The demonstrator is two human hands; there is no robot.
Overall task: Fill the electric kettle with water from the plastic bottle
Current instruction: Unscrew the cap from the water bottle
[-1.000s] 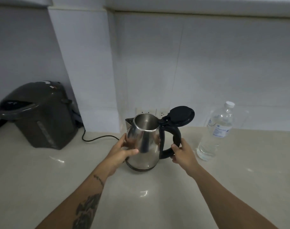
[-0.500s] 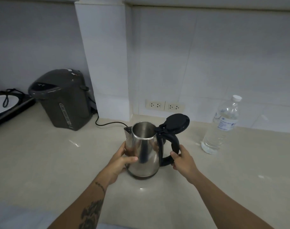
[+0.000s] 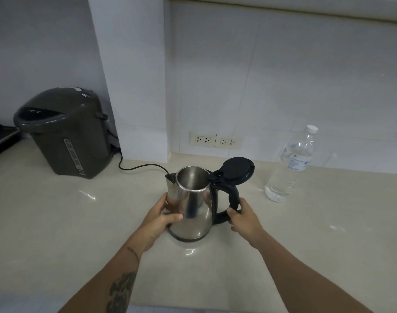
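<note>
We find the left hand (image 3: 163,219) wrapped against the side of the polished stainless-steel electric kettle (image 3: 192,207), thumb across the front and fingers round the far side, so its grip is pressed onto the steel body. The right hand (image 3: 245,219) has its grip curled about the lower curve of the kettle's black plastic loop handle (image 3: 232,197). The kettle stands upright on the pale glossy stone bench (image 3: 57,222), directly before us and near the front edge.

The black round hinged lid (image 3: 238,170) is swung fully back over the handle, leaving the mouth open. We see bare metal inside; no water is visible.

The clear plastic bottle with a white cap and blue label (image 3: 291,164) stands upright to the right, well apart from both hands, cap on, holding water in its lower part.

Further off, a dark grey thermo-pot (image 3: 64,132) sits at the left, and two white wall sockets (image 3: 215,140) lie behind the kettle. A black cord (image 3: 141,167) runs along the bench towards the kettle.

We judge the task barely begun: the kettle is placed and opened. Uncapping the bottle and pouring remain outstanding.
</note>
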